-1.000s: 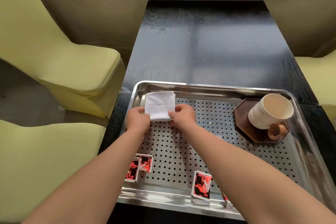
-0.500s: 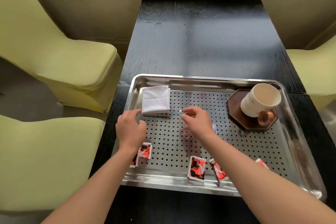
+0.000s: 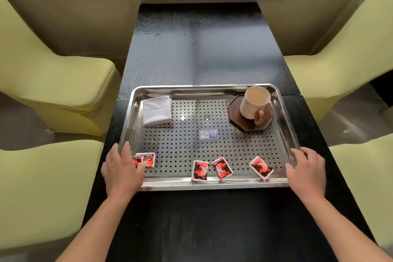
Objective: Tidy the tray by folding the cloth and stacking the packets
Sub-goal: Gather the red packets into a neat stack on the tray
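While a metal tray (image 3: 212, 185) with a perforated floor is seen from above on a dark table (image 3: 197, 53), both of a person's bare hands are placed at its near corners. The left hand (image 3: 121, 170) is laid over the near left corner with fingers spread and only loosely curled; nothing is gripped, though two overlapping red packets (image 3: 146, 159) are partly covered by its fingertips. The right hand (image 3: 306, 173) is set against the near right corner, fingers extended along the rim; whether the rim is actually clasped cannot be told.

A white cloth (image 3: 157, 110), folded into a neat rectangle, is seen lying flat in the far left corner of the tray. Three more red packets are scattered singly along the near edge: one (image 3: 200, 170) near the middle, another (image 3: 222, 168) just beside it and tilted, and a third (image 3: 261, 167) further right, well apart from the left pair.

A cream cup (image 3: 254, 102) is seen on a dark octagonal saucer (image 3: 238, 119) in the far right corner. A small blue label (image 3: 208, 134) is stuck on the tray floor. Yellow-green chairs (image 3: 53, 83) are placed on both sides of the table.
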The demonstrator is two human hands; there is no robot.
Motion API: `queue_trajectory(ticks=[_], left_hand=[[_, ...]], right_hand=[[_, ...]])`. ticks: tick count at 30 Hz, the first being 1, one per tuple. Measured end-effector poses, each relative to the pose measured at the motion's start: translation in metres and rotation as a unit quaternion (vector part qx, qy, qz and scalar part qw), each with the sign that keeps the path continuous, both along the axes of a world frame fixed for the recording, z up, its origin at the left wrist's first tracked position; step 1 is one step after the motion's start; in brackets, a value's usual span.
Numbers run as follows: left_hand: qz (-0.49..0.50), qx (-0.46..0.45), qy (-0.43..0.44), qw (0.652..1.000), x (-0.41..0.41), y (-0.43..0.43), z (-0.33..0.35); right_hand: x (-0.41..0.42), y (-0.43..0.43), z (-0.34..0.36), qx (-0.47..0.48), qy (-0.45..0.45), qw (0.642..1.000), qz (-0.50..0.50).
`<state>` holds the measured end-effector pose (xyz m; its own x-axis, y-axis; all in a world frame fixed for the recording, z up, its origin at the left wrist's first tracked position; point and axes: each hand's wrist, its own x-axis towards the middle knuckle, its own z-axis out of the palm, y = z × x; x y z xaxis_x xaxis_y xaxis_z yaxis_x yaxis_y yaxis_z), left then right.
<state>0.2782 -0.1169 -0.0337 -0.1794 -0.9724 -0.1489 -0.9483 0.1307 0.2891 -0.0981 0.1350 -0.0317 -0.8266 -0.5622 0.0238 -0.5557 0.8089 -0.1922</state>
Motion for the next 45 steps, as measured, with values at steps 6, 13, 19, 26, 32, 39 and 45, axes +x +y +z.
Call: queue_trajectory(ticks=[6,13,19,26,32,39,45], left_hand=[[0.077,0.073,0.025,0.994,0.01,-0.002,-0.003],[0.175,0.157,0.133,0.963,0.014,-0.007,-0.006],[0.167,0.16,0.138,0.963,0.023,-0.006,-0.007],[0.15,0.161,0.118,0.968,0.04,0.023,-0.008],[0.148,0.156,0.115,0.97,0.061,0.059,-0.01],[0.137,0.158,0.082,0.975,0.082,0.088,-0.005],[0.14,0.176,0.057,0.973,0.095,0.114,-0.007]], right_hand=[[-0.006,0.007,-0.015,0.027,-0.099,0.993,-0.066],[-0.013,0.006,-0.009,0.045,-0.086,0.994,-0.044],[-0.014,0.01,-0.004,0.043,-0.079,0.995,-0.036],[-0.005,0.028,-0.001,0.027,-0.076,0.996,-0.028],[0.012,0.059,-0.005,0.021,-0.074,0.997,-0.023],[0.038,0.094,-0.004,0.022,-0.082,0.996,-0.022],[0.056,0.114,-0.001,0.028,-0.084,0.996,-0.023]])
